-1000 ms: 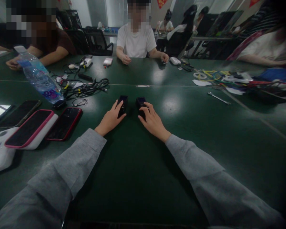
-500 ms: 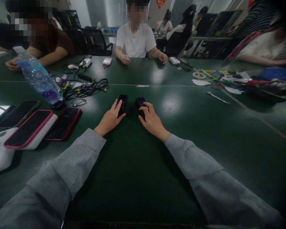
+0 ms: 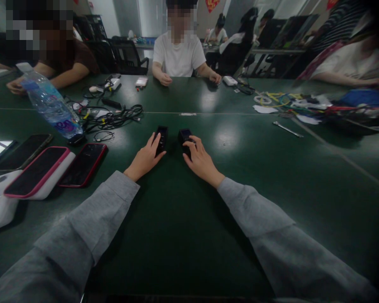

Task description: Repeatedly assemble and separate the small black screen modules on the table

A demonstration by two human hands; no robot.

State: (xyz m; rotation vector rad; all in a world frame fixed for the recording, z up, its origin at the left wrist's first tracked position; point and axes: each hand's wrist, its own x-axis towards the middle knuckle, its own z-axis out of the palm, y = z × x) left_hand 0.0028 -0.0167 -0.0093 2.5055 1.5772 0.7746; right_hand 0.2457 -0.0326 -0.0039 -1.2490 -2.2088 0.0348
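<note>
Two small black devices, each with a screen at its far end, rest on the dark green table in front of me. My left hand grips the left device, thumb along its near right edge and fingers over its left side; buttons show beside the fingers. Around the right device my right hand is curled, its fingers lying over the button area and hiding it. A short gap separates the two devices, and their exact kind cannot be made out.
Left of my arm lie several phones, including a red-edged phone, and a white power bank. Behind them are a tilted water bottle and black cables. A wrench lies right. A person sits opposite.
Both hands stay on the two devices with hardly any movement. The whole view has shifted very slightly.
</note>
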